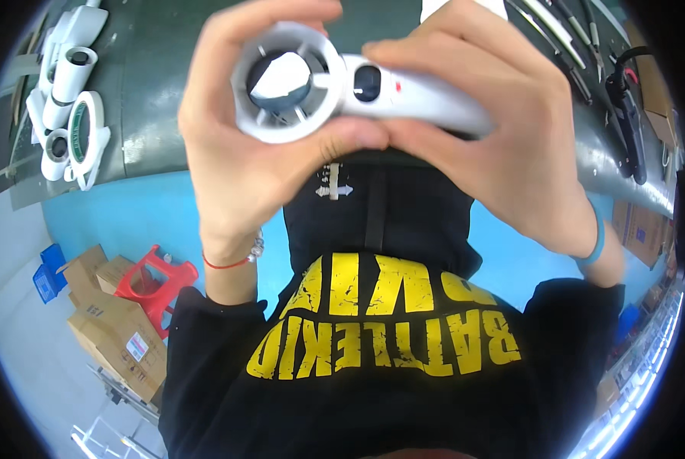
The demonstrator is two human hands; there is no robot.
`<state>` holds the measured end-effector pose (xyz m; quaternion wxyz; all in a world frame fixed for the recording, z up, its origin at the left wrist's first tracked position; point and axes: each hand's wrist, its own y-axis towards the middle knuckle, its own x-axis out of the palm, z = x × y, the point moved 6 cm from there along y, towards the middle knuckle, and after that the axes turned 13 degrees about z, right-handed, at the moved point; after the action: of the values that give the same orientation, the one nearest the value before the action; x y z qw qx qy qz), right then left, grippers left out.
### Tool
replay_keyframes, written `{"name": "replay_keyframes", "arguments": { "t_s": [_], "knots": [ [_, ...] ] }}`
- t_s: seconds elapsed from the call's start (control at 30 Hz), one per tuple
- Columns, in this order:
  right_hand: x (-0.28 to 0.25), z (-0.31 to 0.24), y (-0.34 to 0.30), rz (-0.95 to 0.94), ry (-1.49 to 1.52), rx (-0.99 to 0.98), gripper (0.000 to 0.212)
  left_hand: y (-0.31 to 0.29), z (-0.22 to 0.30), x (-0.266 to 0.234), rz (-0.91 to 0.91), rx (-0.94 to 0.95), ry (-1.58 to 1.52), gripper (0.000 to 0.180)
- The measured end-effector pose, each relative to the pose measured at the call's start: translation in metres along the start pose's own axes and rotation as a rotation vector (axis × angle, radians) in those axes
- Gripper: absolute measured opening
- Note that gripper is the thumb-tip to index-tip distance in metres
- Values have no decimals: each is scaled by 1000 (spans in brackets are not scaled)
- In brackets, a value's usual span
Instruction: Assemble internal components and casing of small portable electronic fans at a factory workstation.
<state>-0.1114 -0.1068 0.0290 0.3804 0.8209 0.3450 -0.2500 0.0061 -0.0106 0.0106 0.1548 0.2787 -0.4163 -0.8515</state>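
Observation:
A white device that looks like a hand-held magnifier (342, 84) is held up in front of my chest, level and above the near edge of the bench. Its round head has short inner spokes and a shiny, reflecting centre; a black oval switch and a small red mark sit on the handle. My left hand (224, 153) is closed around the round head, its thumb along the lower rim. My right hand (511, 130) grips the handle, with the thumb below and the fingers above. The palm covers the handle's far end.
On the dark green bench (155, 84), several white cylindrical parts (75, 73) and a white ring with a green inner band (88, 138) lie at left. Tools (626, 115) lie at right. A red plastic stool (155, 283) and cardboard boxes (117, 336) stand on the floor at left.

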Motion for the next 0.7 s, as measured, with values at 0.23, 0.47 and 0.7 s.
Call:
{"name": "replay_keyframes", "arguments": {
  "t_s": [0.23,0.47,0.7],
  "knots": [
    [-22,8,-16,-101,283,113,71,56,12,-9,33,106,44,84],
    [-26,1,-34,-285,295,219,60,18,19,-26,1,162,113,93],
    [-32,1,-47,-80,94,86,51,17,2,-9,88,-10,38,90]
  ]
}}
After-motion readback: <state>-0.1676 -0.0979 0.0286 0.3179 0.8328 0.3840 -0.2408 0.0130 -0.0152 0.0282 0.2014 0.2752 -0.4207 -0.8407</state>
